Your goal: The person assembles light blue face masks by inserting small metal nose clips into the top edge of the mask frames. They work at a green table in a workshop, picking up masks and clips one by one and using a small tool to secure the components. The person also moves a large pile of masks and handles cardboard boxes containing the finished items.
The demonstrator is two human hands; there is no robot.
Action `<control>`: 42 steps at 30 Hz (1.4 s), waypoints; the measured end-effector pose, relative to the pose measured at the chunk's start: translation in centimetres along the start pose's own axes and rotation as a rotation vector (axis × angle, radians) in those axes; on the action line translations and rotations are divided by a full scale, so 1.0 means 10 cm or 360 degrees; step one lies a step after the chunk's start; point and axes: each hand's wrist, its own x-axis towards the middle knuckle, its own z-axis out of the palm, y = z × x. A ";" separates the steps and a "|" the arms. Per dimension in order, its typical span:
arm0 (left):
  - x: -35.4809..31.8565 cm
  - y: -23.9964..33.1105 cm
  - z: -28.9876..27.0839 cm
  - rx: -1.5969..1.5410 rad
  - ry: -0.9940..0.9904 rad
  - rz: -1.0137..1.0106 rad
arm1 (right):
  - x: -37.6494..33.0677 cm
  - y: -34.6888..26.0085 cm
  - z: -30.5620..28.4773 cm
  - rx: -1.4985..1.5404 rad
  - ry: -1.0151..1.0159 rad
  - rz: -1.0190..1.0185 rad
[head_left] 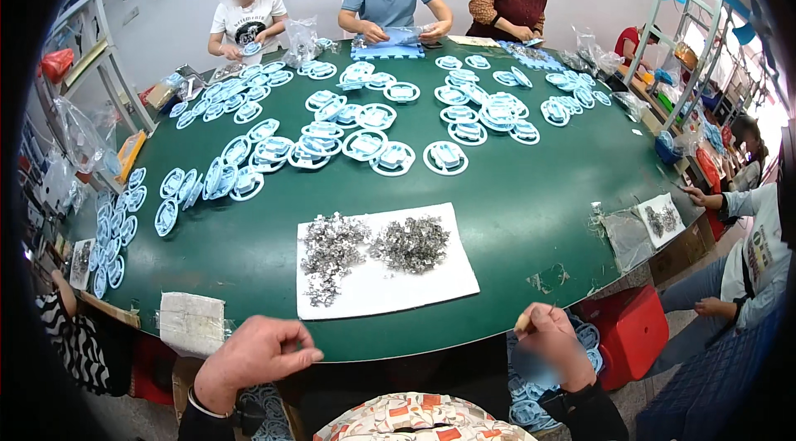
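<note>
My left hand (261, 352) hovers just off the near table edge, fingers loosely bent, thumb and forefinger apart, with nothing visible between them. At the right, my right hand (554, 343) is raised near the edge with its fingers closed together; a yellowish tip, perhaps a finger cover, shows at one finger. What that hand grips, if anything, cannot be made out. Between and beyond both hands lies a white foam sheet (414, 291). On it rest two heaps of small shiny metal pieces, a left heap (333, 250) and a right heap (411, 244).
Many light-blue ring-shaped plastic parts (446, 157) cover the far half of the green table (531, 209). Bundled blue parts (531, 399) sit below my right hand, next to a red stool (632, 333). A whitish pad (192, 321) lies near-left. Several people sit around the table.
</note>
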 end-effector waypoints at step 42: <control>1.23 0.11 0.33 -0.1422 -0.0515 0.0239 | 0.82 -0.16 1.14 0.0269 -0.0229 -0.0087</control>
